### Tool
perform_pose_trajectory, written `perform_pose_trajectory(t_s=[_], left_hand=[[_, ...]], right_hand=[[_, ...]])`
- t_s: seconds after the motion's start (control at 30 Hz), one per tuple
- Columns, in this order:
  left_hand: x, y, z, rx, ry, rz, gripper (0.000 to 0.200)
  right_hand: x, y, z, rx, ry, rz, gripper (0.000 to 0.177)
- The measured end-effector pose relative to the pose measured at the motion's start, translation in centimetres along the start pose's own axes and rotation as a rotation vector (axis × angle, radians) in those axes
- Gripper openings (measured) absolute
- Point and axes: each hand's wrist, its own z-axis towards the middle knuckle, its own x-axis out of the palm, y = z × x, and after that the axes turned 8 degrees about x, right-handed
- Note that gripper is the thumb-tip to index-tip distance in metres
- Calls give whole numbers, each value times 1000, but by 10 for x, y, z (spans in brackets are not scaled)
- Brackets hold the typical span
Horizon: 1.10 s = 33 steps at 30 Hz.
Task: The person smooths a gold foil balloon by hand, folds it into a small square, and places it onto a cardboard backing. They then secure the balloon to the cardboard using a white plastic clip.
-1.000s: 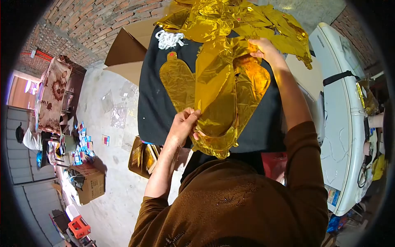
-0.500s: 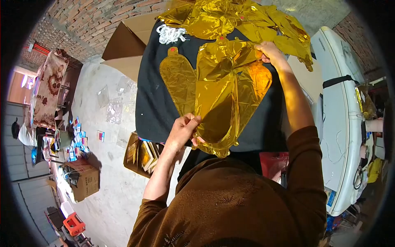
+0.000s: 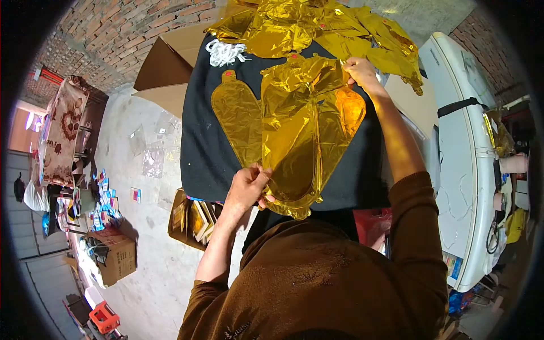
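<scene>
A flat gold foil balloon [image 3: 289,136] lies partly folded on the black cloth [image 3: 198,141]. My left hand [image 3: 247,188] pinches its lower left edge, near the rounded bottom end. At the upper right corner of the foil, my right hand [image 3: 360,75] is closed on the edge. One long lobe with a red mark at its tip spreads to the left. More gold foil balloons [image 3: 277,28] are heaped at the far edge of the cloth, beside a bundle of white string [image 3: 225,52].
An open cardboard box [image 3: 170,71] stands behind the cloth at the left. Below the cloth's left edge, a small box [image 3: 192,220] holds flat packets. A white appliance [image 3: 462,170] stands at the right, and a carton [image 3: 118,256] at the lower left.
The whole view has shifted slightly, so the cloth and foil appear a little further left. Both hands keep their hold on the foil, which lies nearly as before.
</scene>
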Motion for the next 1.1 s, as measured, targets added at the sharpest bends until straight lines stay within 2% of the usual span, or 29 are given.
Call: perform_pose_trajectory(t_s=[0.17, 0.27, 0.3, 0.4, 0.47, 0.53, 0.63, 0.7, 0.77, 0.87, 0.97, 1.1], left_hand=[[4, -2, -1, -13, -21, 107, 31], [7, -13, -4, -6, -20, 231, 32], [8, -16, -5, -2, -19, 281, 33], [6, 4, -5, 454, -181, 746, 34], [10, -3, -13, 358, -273, 945, 39], [17, -29, -22, 251, -310, 1072, 50], [19, -27, -7, 651, -347, 1217, 58], [33, -17, 10, 802, -343, 1223, 72], [49, -13, 29, 870, -247, 1214, 77], [66, 7, 48, 834, -163, 1256, 83], [72, 24, 56, 777, -155, 1269, 85], [72, 28, 56, 724, -136, 1315, 88]], right_hand=[[14, -22, 20, 57, 29, 80, 33], [9, -1, 7, 160, -14, -145, 36], [8, 7, -1, 134, -79, -238, 37], [6, 25, -21, 52, -222, -472, 38], [4, 32, -29, -3, -244, -567, 39], [5, 45, -39, -153, -244, -609, 38], [24, 59, -41, -333, -198, -663, 35], [43, 65, -44, -481, -168, -634, 35], [61, 70, -56, -665, -158, -539, 35], [89, 73, -67, -836, -100, -532, 43], [101, 77, -72, -860, 73, -528, 55], [116, 70, -78, -909, 144, -502, 60]])
